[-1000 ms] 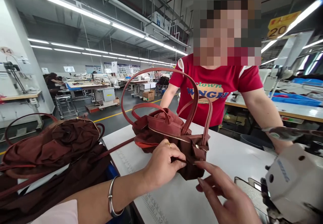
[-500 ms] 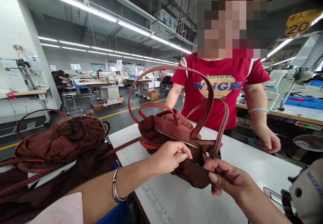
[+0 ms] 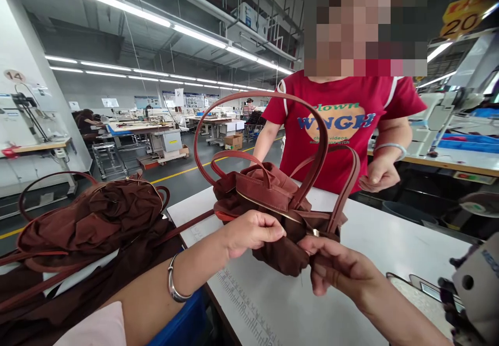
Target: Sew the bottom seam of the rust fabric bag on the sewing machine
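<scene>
A reddish-brown handbag [image 3: 265, 182] with tall looped handles stands on the white table, its brass-toothed zipper [image 3: 268, 208] parted and the dark brown fabric [image 3: 283, 256] below it bulging toward me. My left hand [image 3: 253, 234], a silver bangle on its wrist, pinches that fabric just under the zipper. My right hand [image 3: 339, 268] has its fingers closed on the bag's near right edge, close to a small metal piece [image 3: 315, 232] at the zipper's end. What exactly lies between my fingertips is partly hidden.
Another brown bag [image 3: 93, 216] lies on dark cloth at the left, above a blue bin [image 3: 183, 320]. Ruler markings run along the white table [image 3: 249, 304]. A sewing machine [image 3: 473, 283] is at the right. A person in a red shirt [image 3: 331, 127] stands across the table.
Both my hands have shifted slightly left, with the bag's near fabric drawn along. The person opposite has raised the hand at the right toward their body. My view has moved a little.
</scene>
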The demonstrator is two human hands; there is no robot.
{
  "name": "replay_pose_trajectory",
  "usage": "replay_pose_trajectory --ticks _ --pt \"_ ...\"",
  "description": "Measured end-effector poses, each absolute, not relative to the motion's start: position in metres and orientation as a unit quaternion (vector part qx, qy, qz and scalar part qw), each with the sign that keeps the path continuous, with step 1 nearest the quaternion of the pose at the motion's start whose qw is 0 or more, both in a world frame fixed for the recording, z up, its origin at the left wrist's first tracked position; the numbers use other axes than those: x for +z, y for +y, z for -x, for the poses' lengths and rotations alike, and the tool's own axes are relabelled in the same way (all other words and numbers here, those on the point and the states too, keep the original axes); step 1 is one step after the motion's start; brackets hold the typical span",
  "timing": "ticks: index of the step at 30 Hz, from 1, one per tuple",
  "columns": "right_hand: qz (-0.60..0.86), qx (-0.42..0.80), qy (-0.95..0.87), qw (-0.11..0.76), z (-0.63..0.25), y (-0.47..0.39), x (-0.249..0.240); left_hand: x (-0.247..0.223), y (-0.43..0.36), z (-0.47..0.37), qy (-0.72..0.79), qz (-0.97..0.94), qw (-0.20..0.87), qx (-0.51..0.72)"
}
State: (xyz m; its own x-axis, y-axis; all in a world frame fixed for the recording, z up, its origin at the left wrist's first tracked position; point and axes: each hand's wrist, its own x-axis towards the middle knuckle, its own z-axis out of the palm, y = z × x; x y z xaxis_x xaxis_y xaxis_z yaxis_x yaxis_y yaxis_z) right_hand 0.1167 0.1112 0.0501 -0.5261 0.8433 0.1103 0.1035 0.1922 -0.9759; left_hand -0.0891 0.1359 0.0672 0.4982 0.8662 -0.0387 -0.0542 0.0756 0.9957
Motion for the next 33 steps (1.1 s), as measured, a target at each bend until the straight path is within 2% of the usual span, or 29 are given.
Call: replay_pose_trajectory --ticks 16,21,27,33 --pt "0.4 0.445 -0.652 0.466 -0.075 0.126 0.049 0.046 0.163 0.11 0.252 -0.556 0.653 0.448" --pt "0.43 0.335 -0.656 0.523 -0.074 0.116 0.039 0.043 0.157 0.107 0.259 -0.56 0.648 0.447" --pt "0.421 0.239 -0.731 0.48 -0.066 0.115 0.03 0.04 0.148 0.096 0.286 -0.575 0.641 0.42" --pt "0.435 0.275 -0.734 0.444 -0.073 0.112 0.024 0.034 0.144 0.092 0.302 -0.598 0.624 0.403"
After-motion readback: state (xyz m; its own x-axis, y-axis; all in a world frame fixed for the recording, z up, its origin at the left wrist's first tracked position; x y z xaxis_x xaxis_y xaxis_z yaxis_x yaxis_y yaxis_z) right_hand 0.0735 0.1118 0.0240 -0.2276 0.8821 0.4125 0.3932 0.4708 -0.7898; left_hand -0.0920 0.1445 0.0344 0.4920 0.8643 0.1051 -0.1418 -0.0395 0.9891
